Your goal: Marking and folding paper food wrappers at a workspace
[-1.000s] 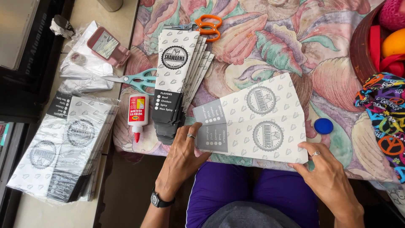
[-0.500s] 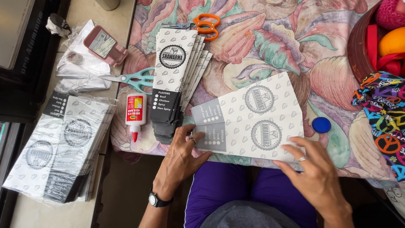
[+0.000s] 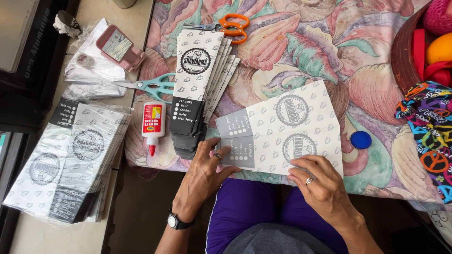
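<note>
Left hand [image 3: 205, 165]: one, lower centre of frame, fingers spread flat on the grey end of the sheet; ring on one finger, watch [image 3: 177, 221] at the wrist; pressing, not gripping.
Right hand [image 3: 322, 184]: one, lower right of centre, fingers loosely curled, tips on the sheet's near edge; ring on one finger; whether the edge is pinched cannot be told.
Sheet [image 3: 287, 129]: one, unfolded, white with small pattern, two round emblems and a grey panel; centre of frame, flat on the cloth, tilted.
Folded stack [image 3: 200, 84]: one fanned pile, upper centre, just left of the sheet; count of pieces unclear.
Wrapped bundle [image 3: 68, 160]: one, left edge of frame, flat printed sheets in clear plastic.
Scissors: two pairs, teal [image 3: 150, 84] left of the stack, orange [image 3: 230, 26] at top centre.
Glue bottle [image 3: 153, 124]: one, white with red tip, between bundle and stack.
Blue cap [image 3: 360, 139]: one, right of the sheet.
Cloth [image 3: 306, 51]: one, floral, covering the table.
Basket [image 3: 405, 47]: one, upper right corner.
</note>
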